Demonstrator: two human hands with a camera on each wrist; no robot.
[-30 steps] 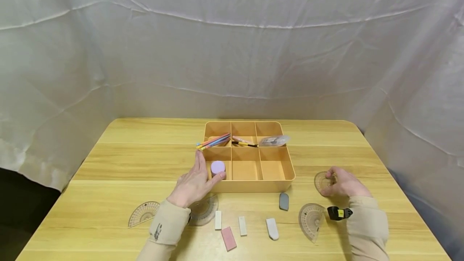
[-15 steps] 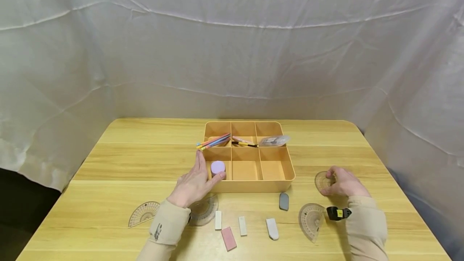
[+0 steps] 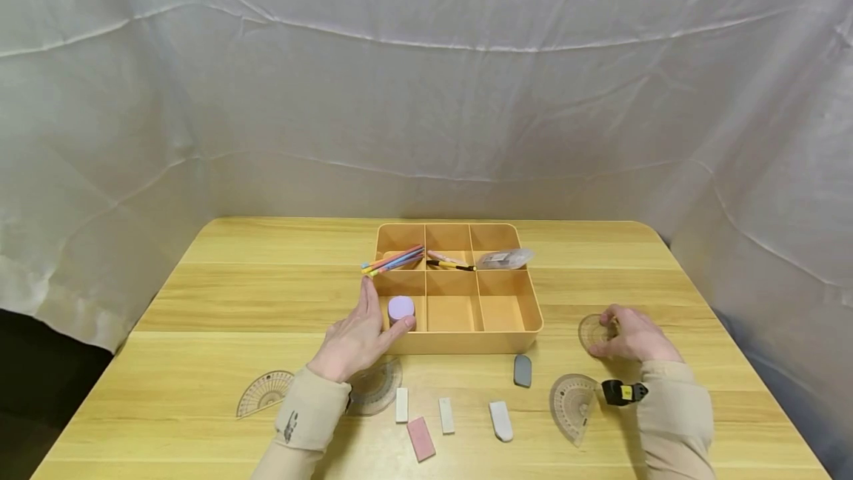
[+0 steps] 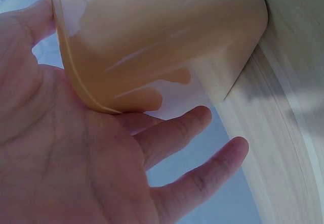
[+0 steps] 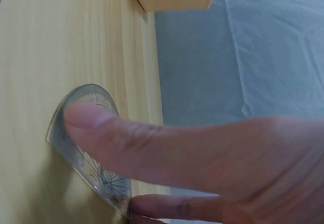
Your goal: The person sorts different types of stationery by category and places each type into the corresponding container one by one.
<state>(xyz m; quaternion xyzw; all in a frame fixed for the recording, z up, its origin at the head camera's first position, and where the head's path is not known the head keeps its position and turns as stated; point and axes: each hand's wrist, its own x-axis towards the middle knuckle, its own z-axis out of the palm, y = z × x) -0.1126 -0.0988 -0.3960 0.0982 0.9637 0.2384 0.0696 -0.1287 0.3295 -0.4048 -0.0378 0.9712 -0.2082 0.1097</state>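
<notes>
My left hand (image 3: 356,335) rests against the front-left corner of a tan divided organizer box (image 3: 466,343). Its thumb lies over the front rim, and the other fingers stretch along the left side; two of them stand clear of the wall in the left wrist view. A lavender round-topped object (image 3: 400,307) sits in the front-left compartment, beside that thumb. To the right of the box, my right hand (image 3: 638,335) pinches a clear protractor (image 5: 83,153), thumb on its face and fingers at its edge. A second clear protractor (image 3: 571,406) lies nearer the front edge.
Coloured pens (image 3: 395,261), a black-and-yellow pen (image 3: 450,265) and a clear plastic packet (image 3: 504,258) lie across the rear compartments. Up front are a grey eraser (image 3: 523,371), a pink eraser (image 3: 420,439), several white erasers (image 3: 501,421), and more protractors (image 3: 264,392) at left.
</notes>
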